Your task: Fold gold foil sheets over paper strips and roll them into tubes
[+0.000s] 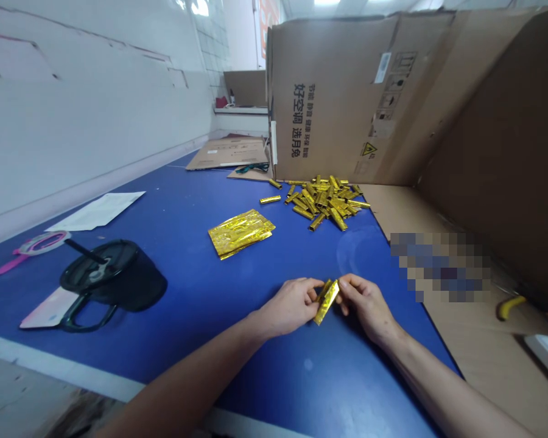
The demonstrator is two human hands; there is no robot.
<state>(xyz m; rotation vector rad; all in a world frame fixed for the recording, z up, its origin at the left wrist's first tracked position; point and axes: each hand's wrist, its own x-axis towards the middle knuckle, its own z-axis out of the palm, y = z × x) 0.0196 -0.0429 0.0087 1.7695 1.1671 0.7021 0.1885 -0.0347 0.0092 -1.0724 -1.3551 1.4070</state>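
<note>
The left hand [288, 309] and the right hand [364, 307] pinch a shiny gold foil stick [326, 303] above the flat blue table [274, 365]; it may be two sticks. A messy heap of gold foil sticks [322, 204] lies ahead, beside a brown cardboard box [329, 103].

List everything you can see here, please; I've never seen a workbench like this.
blue table: one, blue, under everything
gold foil tubes: dozens, gold, heaped near the box
gold foil stack: one, gold, mid-table
white paper sheet: one, white, table's left
black lidded mug: one, black, table's left
cardboard box: one, brown, far right
held foil tube: one, gold, between the hands
left hand: one, pinching the tube
right hand: one, pinching the tube
</note>
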